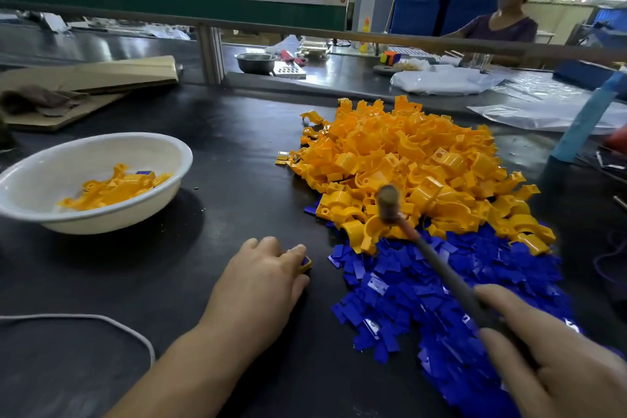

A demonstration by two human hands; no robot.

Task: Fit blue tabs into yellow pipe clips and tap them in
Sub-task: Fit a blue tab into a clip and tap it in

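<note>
table (220, 153) — dark top; all items below sit on it.

clip pile (407, 159): loose yellow pipe clips heaped at the centre right, on the far side of my hands.

tab pile (441, 302): loose blue tabs spread on the near side of the clip pile, the two heaps touching and overlapping along one edge.

bowl (159, 149): white, at my left, well apart from both heaps. it holds a small batch of yellow clips, at least one showing a blue tab.

cardboard (112, 75): flat sheets at the far left, beyond the bowl.

right hand (559, 360): at the lower right, above the tab pile, fingers and thumb wrapped round the handle of the hammer (441, 267). the handle runs up and left from my grip. the head is blurred and shows over the near edge of the clip pile, beyond and to the right of my left hand.

left hand (261, 278): palm down, just left of the tab pile, fingers curled over one clip (306, 263) and holding it against the table. only a corner of that clip shows past my fingertips — blue face, yellow rim.

cord (101, 318): white, looping on the table near my left forearm.
</note>
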